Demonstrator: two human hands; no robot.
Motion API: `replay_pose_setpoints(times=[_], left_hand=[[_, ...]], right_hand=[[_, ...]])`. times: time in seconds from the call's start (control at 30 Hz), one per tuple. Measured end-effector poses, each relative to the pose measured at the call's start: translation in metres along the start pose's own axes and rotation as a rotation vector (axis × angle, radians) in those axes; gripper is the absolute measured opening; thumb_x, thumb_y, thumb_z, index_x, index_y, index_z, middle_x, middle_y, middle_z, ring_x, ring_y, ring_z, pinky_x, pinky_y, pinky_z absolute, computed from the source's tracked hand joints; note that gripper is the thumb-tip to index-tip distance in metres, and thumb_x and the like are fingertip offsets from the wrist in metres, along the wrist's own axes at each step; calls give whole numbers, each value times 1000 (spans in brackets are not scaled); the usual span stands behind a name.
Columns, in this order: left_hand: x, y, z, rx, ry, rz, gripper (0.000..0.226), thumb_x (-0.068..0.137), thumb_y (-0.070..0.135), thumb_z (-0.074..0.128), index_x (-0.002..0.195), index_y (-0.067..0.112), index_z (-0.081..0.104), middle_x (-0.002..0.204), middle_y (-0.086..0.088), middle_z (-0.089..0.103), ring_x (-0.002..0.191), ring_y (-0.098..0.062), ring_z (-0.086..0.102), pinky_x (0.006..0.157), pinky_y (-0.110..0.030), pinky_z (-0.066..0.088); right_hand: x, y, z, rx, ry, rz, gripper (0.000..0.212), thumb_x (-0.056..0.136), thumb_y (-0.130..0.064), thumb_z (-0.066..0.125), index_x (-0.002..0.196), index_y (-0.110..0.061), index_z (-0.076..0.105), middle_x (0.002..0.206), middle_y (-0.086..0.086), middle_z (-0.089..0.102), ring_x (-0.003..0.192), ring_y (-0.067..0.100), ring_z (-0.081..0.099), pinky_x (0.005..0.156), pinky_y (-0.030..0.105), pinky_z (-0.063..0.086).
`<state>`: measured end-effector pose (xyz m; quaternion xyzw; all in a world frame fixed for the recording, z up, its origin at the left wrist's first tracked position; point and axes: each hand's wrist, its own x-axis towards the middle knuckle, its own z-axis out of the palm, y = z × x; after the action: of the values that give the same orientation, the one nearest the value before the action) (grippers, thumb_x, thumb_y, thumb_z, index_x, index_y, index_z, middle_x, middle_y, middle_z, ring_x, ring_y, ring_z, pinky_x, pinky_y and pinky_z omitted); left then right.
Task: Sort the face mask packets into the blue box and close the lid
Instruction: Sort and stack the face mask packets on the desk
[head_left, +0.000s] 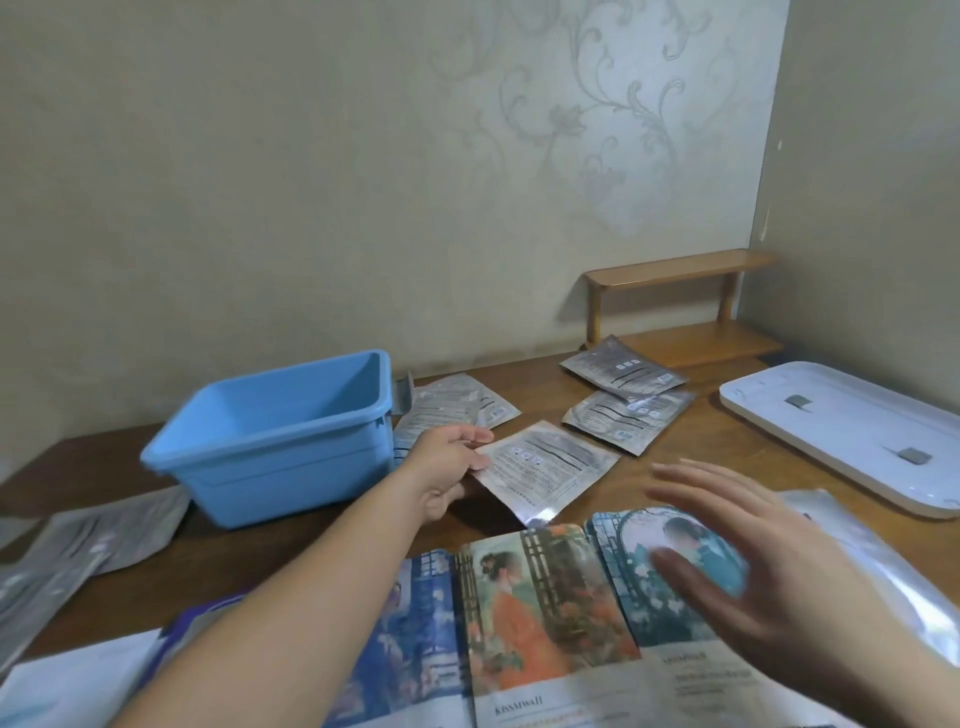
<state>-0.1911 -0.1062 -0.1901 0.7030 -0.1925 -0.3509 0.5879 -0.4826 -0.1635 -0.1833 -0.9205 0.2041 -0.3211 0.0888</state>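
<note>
The blue box (275, 436) stands open and empty on the wooden table, left of centre. My left hand (449, 467) reaches forward and pinches the left edge of a silver face mask packet (550, 467) lying just right of the box. My right hand (769, 566) hovers with spread fingers over a picture-printed packet (675, 566) near the front. Two more silver packets (626, 415) lie behind, and others (457, 410) rest beside the box. The white lid (852, 431) lies at the right.
A small wooden shelf (680, 306) stands against the wall at the back right. More picture packets (540, 618) fan along the front edge. Silver packets (88, 551) lie at the left. The wall runs close behind the table.
</note>
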Motion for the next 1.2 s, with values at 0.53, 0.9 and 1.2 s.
replay_pose_setpoints(times=[0.53, 0.9, 1.2], left_hand=[[-3, -11, -35, -67, -44, 8, 25, 102, 30, 49, 112, 11, 63, 108, -14, 70, 100, -24, 68, 94, -41, 55], [-10, -34, -63, 800, -359, 747, 40, 87, 34, 64, 127, 36, 63, 144, 14, 49, 132, 6, 42, 104, -18, 40], [-33, -26, -57, 685, -368, 704, 19, 86, 15, 75, 104, 21, 78, 106, 12, 75, 100, 1, 67, 91, -28, 53]], right_hand=[[107, -64, 108, -320, -453, 41, 20, 93, -12, 44, 111, -18, 51, 116, 1, 58, 105, 24, 58, 66, 33, 45], [49, -43, 72, 62, 73, -261, 29, 90, -11, 53, 117, -19, 61, 122, -4, 68, 110, 13, 66, 75, 33, 59], [33, -58, 47, 301, 114, -297, 20, 97, -25, 51, 108, -23, 67, 99, -20, 71, 85, 0, 68, 69, 16, 52]])
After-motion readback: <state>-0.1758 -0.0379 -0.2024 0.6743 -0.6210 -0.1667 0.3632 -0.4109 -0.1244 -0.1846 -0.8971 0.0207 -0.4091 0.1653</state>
